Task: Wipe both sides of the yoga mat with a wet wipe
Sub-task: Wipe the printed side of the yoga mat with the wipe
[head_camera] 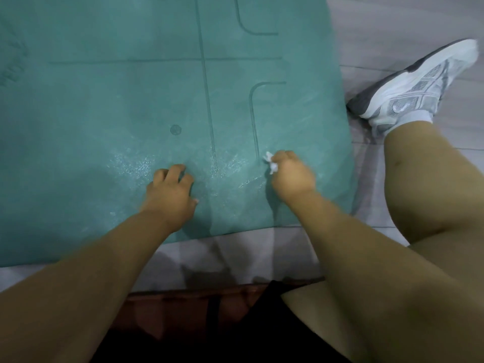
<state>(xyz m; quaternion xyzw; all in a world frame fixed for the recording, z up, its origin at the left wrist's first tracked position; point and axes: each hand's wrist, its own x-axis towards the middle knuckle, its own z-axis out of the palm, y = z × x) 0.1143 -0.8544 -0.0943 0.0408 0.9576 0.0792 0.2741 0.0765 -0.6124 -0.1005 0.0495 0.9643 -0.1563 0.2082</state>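
Ok so grip first: right hand is clenched around a balled-up wet wipe, only a lil white tuft poking out by the thumb side, and it's held low against the mat, prob bc scrunching it gives more pressure than a flat sheet imo. Left hand holds nothing, fingers bent w/ the tips pressing down on the yoga mat, looks to me like it's bracing so the mat doesn't slide while I scrub. Mat's teal, lying flat on a grey floor, printed-line side up, near edge just in front of me, right edge beside my shoe. Shiny wet streaks sit between and around both hands, farther-out parts look duller, so I'd guess this side is only partly done and the underside hasn't been touched, can't see it tho. Right leg's bent out to the side off the mat, keeps the surface free I guess. Count: 1 mat, 1 wipe, 2 hands, 1 shoe in view. Dark shorts + something reddish-brown at the bottom edge, can't tell what that is.
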